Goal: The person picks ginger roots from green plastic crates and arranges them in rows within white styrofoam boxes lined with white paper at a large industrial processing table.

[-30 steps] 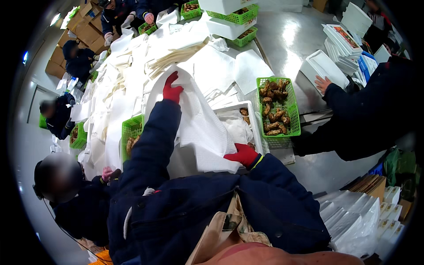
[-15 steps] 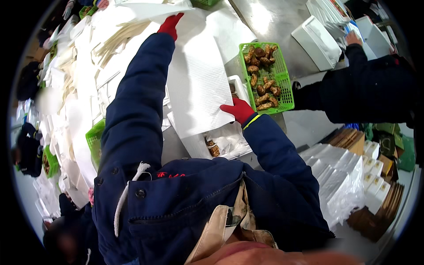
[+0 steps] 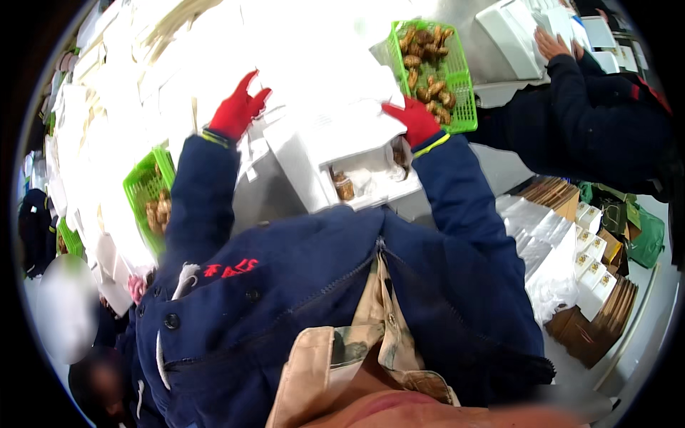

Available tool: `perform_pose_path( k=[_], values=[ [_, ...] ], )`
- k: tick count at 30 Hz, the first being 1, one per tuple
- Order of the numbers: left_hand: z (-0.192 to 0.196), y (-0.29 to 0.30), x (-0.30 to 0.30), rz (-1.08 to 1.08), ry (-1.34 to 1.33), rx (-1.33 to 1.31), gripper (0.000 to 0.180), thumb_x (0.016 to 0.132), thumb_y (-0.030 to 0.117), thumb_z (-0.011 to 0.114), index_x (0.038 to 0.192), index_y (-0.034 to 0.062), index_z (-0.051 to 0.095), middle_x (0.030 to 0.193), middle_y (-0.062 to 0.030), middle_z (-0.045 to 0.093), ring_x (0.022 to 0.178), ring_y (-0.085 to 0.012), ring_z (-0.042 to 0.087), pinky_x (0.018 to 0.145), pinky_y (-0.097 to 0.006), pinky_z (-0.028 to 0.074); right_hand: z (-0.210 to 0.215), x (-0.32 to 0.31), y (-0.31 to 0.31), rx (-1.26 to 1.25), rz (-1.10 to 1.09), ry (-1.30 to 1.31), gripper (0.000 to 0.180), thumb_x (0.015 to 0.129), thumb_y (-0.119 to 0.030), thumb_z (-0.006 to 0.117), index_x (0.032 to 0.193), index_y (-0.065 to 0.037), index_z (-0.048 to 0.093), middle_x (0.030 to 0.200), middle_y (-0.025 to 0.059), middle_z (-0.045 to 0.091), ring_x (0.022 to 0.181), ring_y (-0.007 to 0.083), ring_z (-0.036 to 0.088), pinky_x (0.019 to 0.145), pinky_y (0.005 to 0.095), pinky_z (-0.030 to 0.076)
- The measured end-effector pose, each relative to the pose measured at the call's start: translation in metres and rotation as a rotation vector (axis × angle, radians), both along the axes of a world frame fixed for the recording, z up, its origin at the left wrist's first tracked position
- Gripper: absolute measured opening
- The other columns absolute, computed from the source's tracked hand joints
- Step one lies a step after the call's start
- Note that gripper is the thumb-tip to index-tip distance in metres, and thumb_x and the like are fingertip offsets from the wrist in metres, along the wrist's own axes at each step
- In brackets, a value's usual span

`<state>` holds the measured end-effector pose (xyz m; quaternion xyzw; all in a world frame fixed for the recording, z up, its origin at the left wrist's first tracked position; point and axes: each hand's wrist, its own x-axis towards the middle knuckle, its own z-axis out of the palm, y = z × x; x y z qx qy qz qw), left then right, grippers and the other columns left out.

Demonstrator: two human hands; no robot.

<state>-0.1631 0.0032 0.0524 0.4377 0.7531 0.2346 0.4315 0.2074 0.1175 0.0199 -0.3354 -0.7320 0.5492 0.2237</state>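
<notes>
Both my hands wear red gloves, and dark blue jacket sleeves cover my arms. My right hand point(image 3: 412, 120) grips the right edge of a white foam lid point(image 3: 335, 132). The lid lies tilted over an open white foam box point(image 3: 371, 191). In the uncovered part of the box I see brown roots and white wrapping. My left hand point(image 3: 239, 110) is at the lid's left end with its fingers spread, holding nothing that I can see. A green basket of brown roots point(image 3: 432, 71) stands just beyond my right hand.
A second green basket point(image 3: 146, 196) with roots sits to the left, by my left elbow. White foam sheets and boxes point(image 3: 143, 78) cover the table beyond. A co-worker's hand point(image 3: 553, 43) rests on white boxes at the right. Flat cartons point(image 3: 585, 285) are stacked at the lower right.
My left hand has drawn back from the far edge of the white sheet toward me. My right hand has stayed on the lid's right edge as the view moved closer to the box.
</notes>
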Motion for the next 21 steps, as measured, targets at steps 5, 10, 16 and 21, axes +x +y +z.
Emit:
perform_pose_path(
  k=[5, 10, 16, 21],
  values=[
    [0.032, -0.12, 0.103, 0.315, -0.492, 0.034, 0.084, 0.092, 0.034, 0.064, 0.155, 0.0164, 0.011, 0.122, -0.0157, 0.057, 0.093, -0.0178, 0.062, 0.069, -0.031, 0.053, 0.029, -0.026, 0.0, -0.781, -0.107, 0.134, 0.037, 0.089, -0.023, 0.064, 0.121, -0.005, 0.062, 0.109, 0.0056, 0.066, 0.099, 0.0142, 0.064, 0.077, 0.0292, 0.053],
    [0.002, -0.1, 0.15, 0.539, -0.479, 0.3, 0.089, 0.079, 0.003, 0.072, 0.152, 0.0111, 0.022, 0.084, -0.0038, 0.052, 0.074, -0.0131, 0.057, 0.057, -0.029, 0.056, 0.016, -0.02, 0.011, -0.713, 0.011, 0.158, 0.04, 0.087, -0.02, 0.07, 0.122, -0.003, 0.061, 0.113, 0.0092, 0.067, 0.107, 0.0193, 0.063, 0.085, 0.0336, 0.053],
    [-0.004, -0.104, 0.182, 0.549, -0.335, 0.414, 0.066, 0.083, 0.004, 0.069, 0.143, 0.0191, 0.045, 0.075, 0.0044, 0.045, 0.069, -0.0064, 0.05, 0.06, -0.025, 0.055, 0.007, 0.025, 0.002, -0.382, 0.052, -0.045, 0.077, 0.082, -0.021, 0.077, 0.147, -0.014, 0.036, 0.1, 0.0101, 0.065, 0.088, 0.016, 0.064, 0.066, 0.0298, 0.057],
    [-0.015, -0.104, 0.193, 0.544, -0.329, 0.375, 0.038, 0.088, 0.006, 0.066, 0.125, 0.0138, 0.065, 0.076, 0.0069, 0.044, 0.072, -0.0043, 0.048, 0.07, -0.023, 0.055, 0.003, 0.046, 0.014, -0.395, 0.257, -0.024, 0.038, 0.088, -0.012, 0.07, 0.126, -0.014, 0.064, 0.097, -0.0034, 0.064, 0.082, 0.0072, 0.059, 0.07, 0.0275, 0.057]
  ],
)
